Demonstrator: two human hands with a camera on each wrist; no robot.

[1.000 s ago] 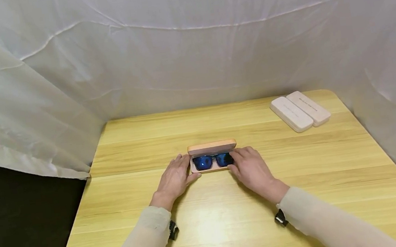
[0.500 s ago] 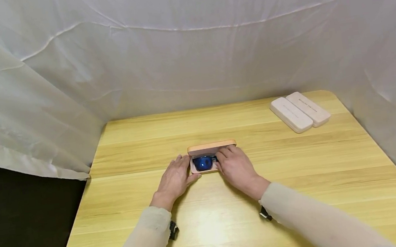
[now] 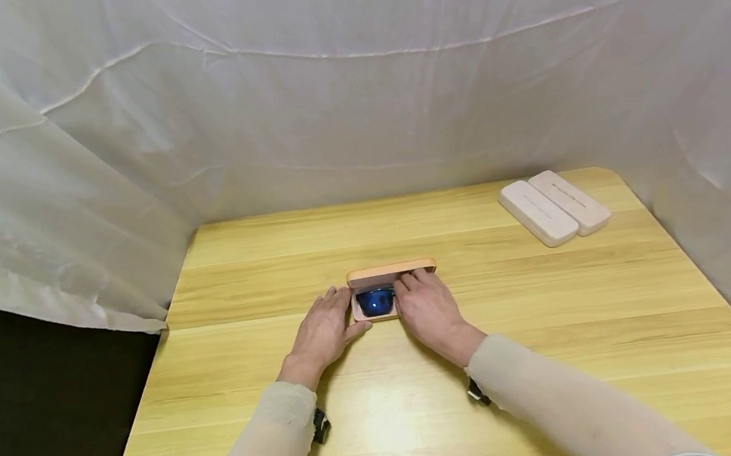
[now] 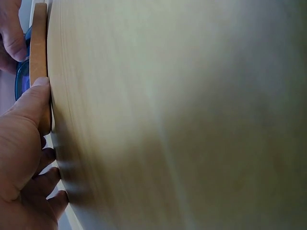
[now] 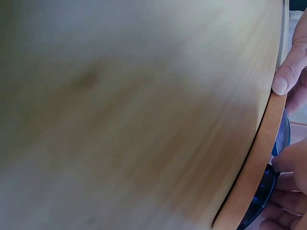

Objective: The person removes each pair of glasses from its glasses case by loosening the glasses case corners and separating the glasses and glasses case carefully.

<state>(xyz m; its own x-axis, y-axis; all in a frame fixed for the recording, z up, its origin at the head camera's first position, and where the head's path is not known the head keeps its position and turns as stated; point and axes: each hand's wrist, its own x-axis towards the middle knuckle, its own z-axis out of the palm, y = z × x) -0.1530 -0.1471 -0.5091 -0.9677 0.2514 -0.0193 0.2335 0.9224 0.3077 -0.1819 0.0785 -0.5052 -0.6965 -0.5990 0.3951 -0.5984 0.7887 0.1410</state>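
Observation:
An open glasses case (image 3: pixel 391 269) with a tan outside and pale lining lies on the table, lid raised at the back. Inside rest dark-framed sunglasses (image 3: pixel 376 302) with blue mirrored lenses. My left hand (image 3: pixel 325 332) holds the left end of the case, its thumb on the front wall (image 4: pixel 39 52) and its fingers around the side. Over the right half of the case, my right hand (image 3: pixel 432 315) pinches the sunglasses near the bridge. It hides the right lens in the head view; that lens (image 5: pixel 261 194) shows in the right wrist view.
Two pale closed glasses cases (image 3: pixel 539 211) lie side by side at the back right of the wooden table (image 3: pixel 387 400). White curtains (image 3: pixel 351 108) hang behind and at both sides. Past the left table edge is a dark area (image 3: pixel 33 421).
My right hand has moved left from the case's right end to the middle of the sunglasses, covering the right lens and taking hold there. The left hand has stayed put.

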